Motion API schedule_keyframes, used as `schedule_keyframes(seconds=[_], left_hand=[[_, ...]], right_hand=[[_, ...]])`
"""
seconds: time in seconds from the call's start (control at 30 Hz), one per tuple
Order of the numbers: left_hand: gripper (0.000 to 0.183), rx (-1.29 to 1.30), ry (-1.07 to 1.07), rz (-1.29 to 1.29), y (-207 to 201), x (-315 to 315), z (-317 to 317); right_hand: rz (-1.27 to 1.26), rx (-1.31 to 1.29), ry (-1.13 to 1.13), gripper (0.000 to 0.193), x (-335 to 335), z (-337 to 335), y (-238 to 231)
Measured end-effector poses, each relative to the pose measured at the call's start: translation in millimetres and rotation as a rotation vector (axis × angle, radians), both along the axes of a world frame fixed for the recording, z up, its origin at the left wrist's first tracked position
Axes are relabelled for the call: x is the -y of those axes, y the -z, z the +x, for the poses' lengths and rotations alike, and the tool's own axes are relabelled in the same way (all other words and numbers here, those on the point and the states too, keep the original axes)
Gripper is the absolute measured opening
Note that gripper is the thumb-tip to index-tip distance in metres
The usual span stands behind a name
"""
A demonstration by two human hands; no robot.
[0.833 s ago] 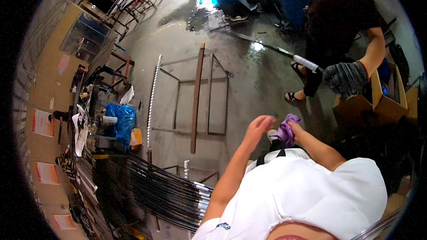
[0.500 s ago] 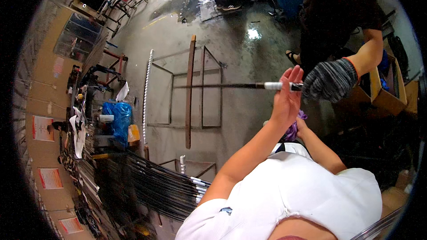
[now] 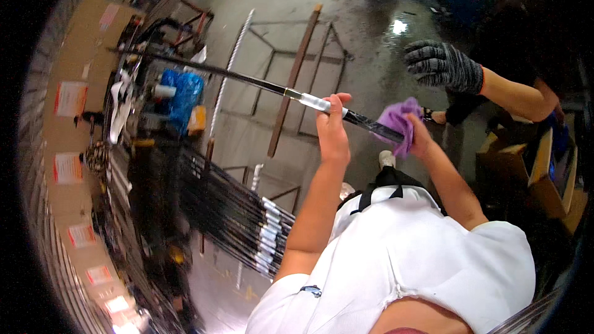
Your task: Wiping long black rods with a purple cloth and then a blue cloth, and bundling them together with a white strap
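A long black pole (image 3: 247, 80) with a white sleeve near its near end slants from the upper left down to the right in front of me. My left hand (image 3: 333, 136) is closed around it by the white sleeve. Bunched in my right hand (image 3: 421, 138) is a purple cloth (image 3: 396, 119), pressed around the pole's lower right end and hiding the tip. Another person's hand in a grey knit glove (image 3: 442, 67) is apart from the pole, to the upper right, fingers loosely extended.
Many similar black poles with white sleeves (image 3: 267, 235) lie stacked at lower left. A metal frame (image 3: 339, 59) with a brown bar (image 3: 296, 80) across it stands ahead. Blue plastic (image 3: 185, 102) lies at left; an open cardboard box (image 3: 539, 167) sits at right.
The gloved hand has let go of the pole's end and drawn back. My right hand has brought the cloth up onto that end. The pole now slants, and my left hand has closed on it.
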State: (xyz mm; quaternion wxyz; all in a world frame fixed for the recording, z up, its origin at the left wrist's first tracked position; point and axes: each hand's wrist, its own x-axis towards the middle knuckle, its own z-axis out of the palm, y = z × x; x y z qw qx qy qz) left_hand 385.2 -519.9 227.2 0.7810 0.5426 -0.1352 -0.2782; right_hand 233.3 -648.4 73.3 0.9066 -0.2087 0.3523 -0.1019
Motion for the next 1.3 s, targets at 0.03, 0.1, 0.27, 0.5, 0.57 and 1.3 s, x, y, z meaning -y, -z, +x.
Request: schedule_keyframes(seconds=[0.03,0.1,0.27,0.5,0.57,1.3], left_hand=[[0.025,0.072,-0.039,0.161,-3,-17,7],[0.030,0.285,-0.106,0.275,1,-43,12],[0.040,0.615,-0.308,0.301,50,-62,32],[0.042,0.333,-0.149,0.010,-8,-111,40],[0.036,0.356,-0.227,0.189,-14,-130,52],[0.027,0.546,-0.282,1.232,-1,-164,-18]], right_hand=[[-0.024,0.094,-0.113,0.044,2,15,-34],[-0.068,0.288,-0.322,0.041,-1,39,-113],[-1.352,0.430,-0.474,0.029,-102,105,-164],[-0.347,0.378,-0.648,0.030,-144,119,-176],[-0.582,0.375,-0.813,0.039,-140,113,-178],[-0.078,0.293,-0.278,0.019,-198,173,-147]])
